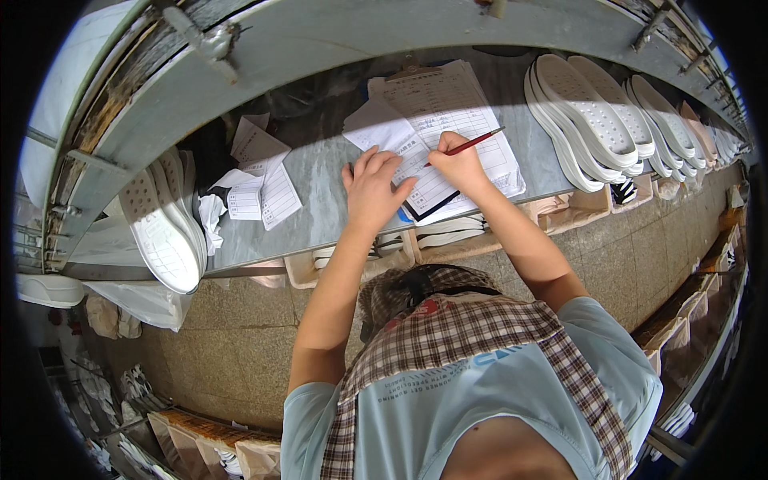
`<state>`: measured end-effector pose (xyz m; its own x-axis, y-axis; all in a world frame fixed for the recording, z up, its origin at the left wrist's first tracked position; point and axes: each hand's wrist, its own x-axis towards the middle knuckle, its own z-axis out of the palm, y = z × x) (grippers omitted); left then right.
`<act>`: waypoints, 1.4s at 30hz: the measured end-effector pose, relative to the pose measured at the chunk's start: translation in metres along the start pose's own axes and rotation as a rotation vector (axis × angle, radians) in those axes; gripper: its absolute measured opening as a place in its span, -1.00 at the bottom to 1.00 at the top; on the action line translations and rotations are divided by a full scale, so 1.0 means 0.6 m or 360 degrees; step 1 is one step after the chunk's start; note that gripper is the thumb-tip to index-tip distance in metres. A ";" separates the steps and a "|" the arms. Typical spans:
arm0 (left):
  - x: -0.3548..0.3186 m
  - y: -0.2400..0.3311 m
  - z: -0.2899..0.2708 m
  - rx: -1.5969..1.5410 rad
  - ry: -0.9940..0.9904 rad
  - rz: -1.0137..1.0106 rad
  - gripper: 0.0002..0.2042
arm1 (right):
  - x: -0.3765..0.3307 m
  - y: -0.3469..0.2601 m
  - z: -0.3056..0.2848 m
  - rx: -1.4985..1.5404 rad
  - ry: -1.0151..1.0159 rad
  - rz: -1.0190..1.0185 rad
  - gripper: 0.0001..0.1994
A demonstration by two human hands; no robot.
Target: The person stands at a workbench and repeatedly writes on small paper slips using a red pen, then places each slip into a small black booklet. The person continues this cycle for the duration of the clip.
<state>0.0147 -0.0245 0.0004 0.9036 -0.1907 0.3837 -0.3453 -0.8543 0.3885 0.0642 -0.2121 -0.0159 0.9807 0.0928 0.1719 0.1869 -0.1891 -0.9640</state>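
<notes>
My right hand [458,166] grips a red pen [478,141], its tip down at a printed paper slip [413,152]. Fingers spread, my left hand [373,186] lies flat along the slip's left side and holds nothing. Under the slip is a stack of printed form sheets [468,96] on a clipboard, whose metal clip shows at the far edge. A dark flat edge [432,208] pokes out from under the papers near the table's front; what it belongs to is mostly covered.
Loose paper slips [272,186] and a crumpled paper [210,218] lie left, beside white shoe soles [166,232]. More white soles [588,108] are stacked at right on the grey table [316,200]. Bins [570,210] with soles sit below the front edge. A metal beam [336,28] spans the far side.
</notes>
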 end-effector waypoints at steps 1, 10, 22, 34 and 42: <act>0.001 0.000 0.000 0.0002 -0.0002 0.0001 -0.59 | 0.001 0.001 -0.001 0.0101 0.0046 0.0056 -0.77; 0.002 0.002 -0.001 0.0007 -0.0038 -0.0031 -0.59 | 0.004 -0.019 -0.019 0.0307 0.0012 0.0314 -0.77; 0.000 -0.001 0.004 -0.0034 -0.0002 -0.0010 -0.60 | 0.006 0.008 -0.015 0.0107 0.0066 0.0135 -0.78; 0.000 -0.003 0.007 -0.0043 -0.0018 -0.0027 -0.58 | -0.002 0.001 -0.012 -0.0020 0.0097 -0.0049 -0.78; 0.000 -0.005 0.009 -0.0078 -0.0016 -0.0027 -0.59 | 0.000 0.003 -0.016 -0.0015 0.0110 0.0012 -0.76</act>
<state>0.0170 -0.0242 -0.0053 0.9118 -0.1814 0.3684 -0.3417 -0.8328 0.4356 0.0652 -0.2217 -0.0158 0.9836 0.0239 0.1787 0.1798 -0.1988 -0.9634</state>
